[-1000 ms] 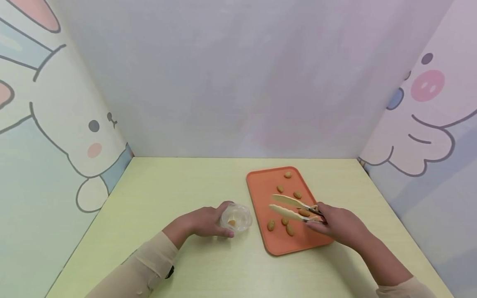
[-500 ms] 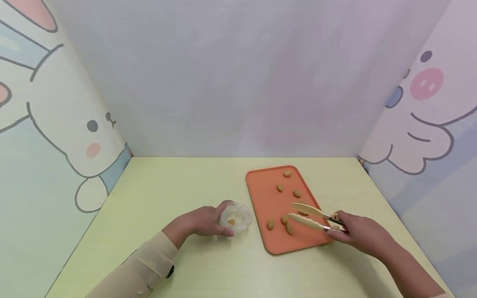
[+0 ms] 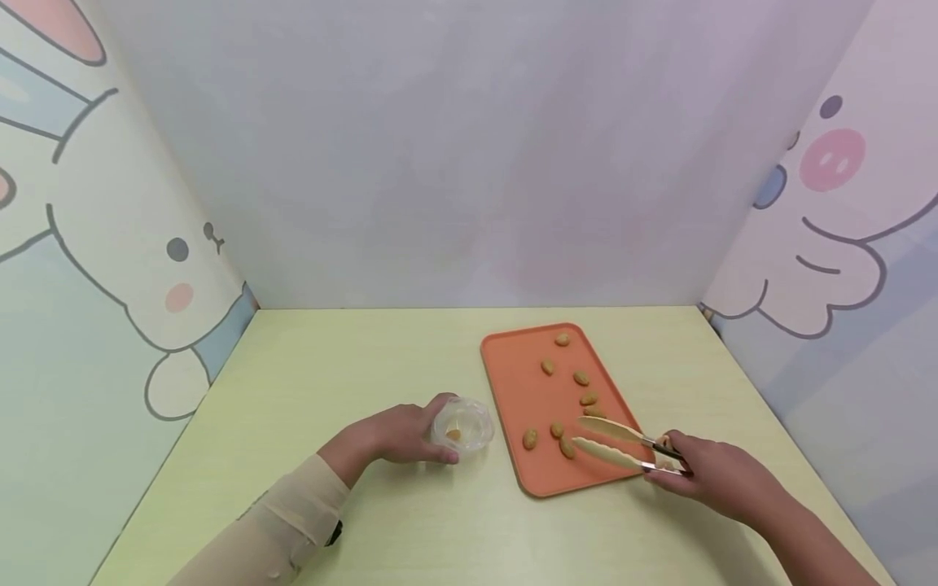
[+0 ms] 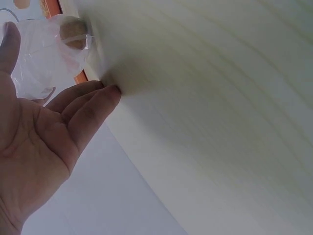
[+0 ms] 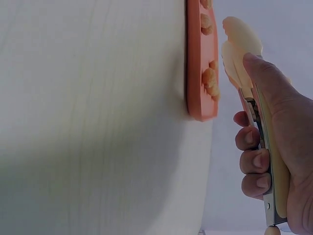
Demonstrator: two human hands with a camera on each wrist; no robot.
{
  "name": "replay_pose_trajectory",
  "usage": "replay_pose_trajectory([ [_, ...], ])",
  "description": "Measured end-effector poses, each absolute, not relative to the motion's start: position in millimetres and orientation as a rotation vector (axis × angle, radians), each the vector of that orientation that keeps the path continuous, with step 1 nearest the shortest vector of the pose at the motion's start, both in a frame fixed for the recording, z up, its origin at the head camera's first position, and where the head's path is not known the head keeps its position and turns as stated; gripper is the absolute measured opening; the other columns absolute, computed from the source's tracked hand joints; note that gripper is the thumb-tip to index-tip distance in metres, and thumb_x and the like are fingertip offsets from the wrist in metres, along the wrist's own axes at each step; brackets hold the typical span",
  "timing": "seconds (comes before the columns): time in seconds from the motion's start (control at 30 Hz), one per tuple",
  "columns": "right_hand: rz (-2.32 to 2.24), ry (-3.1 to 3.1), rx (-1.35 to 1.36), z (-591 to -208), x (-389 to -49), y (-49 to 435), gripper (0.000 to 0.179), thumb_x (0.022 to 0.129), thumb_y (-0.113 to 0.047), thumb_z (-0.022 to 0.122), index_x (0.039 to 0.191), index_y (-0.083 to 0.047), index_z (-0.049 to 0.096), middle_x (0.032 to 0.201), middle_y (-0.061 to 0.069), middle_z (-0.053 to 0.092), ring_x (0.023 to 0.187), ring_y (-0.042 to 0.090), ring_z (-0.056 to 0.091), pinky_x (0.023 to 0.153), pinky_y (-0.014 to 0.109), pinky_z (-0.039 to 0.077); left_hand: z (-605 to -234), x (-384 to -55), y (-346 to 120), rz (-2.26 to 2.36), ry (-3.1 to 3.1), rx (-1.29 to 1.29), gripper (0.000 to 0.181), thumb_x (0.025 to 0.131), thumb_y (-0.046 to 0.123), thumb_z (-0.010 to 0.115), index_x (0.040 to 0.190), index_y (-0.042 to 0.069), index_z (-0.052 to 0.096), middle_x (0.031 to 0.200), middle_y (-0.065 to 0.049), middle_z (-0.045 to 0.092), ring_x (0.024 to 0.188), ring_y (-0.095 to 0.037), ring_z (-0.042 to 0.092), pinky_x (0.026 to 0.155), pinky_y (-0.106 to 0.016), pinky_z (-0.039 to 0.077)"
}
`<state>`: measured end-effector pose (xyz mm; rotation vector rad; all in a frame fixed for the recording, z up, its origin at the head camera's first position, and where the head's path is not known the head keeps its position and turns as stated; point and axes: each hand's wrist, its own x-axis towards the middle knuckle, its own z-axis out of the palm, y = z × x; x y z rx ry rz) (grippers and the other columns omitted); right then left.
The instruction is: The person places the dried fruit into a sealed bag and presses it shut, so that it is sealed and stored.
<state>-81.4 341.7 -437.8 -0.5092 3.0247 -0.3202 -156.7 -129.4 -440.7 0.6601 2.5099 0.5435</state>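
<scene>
My left hand (image 3: 403,431) holds a clear, crinkled plastic container (image 3: 472,417) between thumb and fingers, left of the tray. One brown piece (image 4: 73,33) shows low inside it in the left wrist view. There the lower fingers (image 4: 93,112) lie fairly straight beside the table. My right hand (image 3: 725,472) grips tongs (image 3: 607,453) with cream tips and metal handles. Their tips are spread and hang over the near right part of the orange tray (image 3: 513,382). I see no piece between them. Several brown peanut-shaped pieces (image 3: 530,439) lie scattered on the tray, some partly behind the tongs.
A pale wooden table (image 3: 352,358) carries the tray and container. Walls enclose it at the back and both sides. The left wall has a cartoon rabbit (image 3: 139,252), the right one a cartoon pig (image 3: 831,159).
My right hand has carried the tongs right and toward me, uncovering pieces in the tray's middle. In the last half second it dropped slightly nearer me. My left hand has stayed at the container.
</scene>
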Motion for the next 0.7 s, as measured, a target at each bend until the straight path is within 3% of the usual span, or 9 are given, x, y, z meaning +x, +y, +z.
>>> replay_pose_trajectory([
  [0.4,-0.306,3.011,-0.504,-452,-75,339,0.038,0.083,-0.067,0.063,0.088,-0.031,0.05,0.066,-0.023,0.044,0.052,-0.003,0.036,0.049,0.023,0.031,-443,-157,-130,0.549,2.506,0.653,0.093,0.077,0.071,0.068,0.149,0.032,0.023,0.096,0.002,0.059,0.085,-0.015,0.055,0.08,-0.038,0.044],
  [0.7,-0.266,2.988,-0.478,-455,-71,332,0.045,0.081,-0.071,0.06,0.083,-0.028,0.048,0.062,-0.018,0.039,0.051,-0.001,0.033,0.049,0.023,0.03,-444,-157,-130,0.545,2.513,0.654,0.094,0.076,0.072,0.067,0.149,0.032,0.023,0.096,0.003,0.059,0.085,-0.014,0.055,0.079,-0.038,0.045],
])
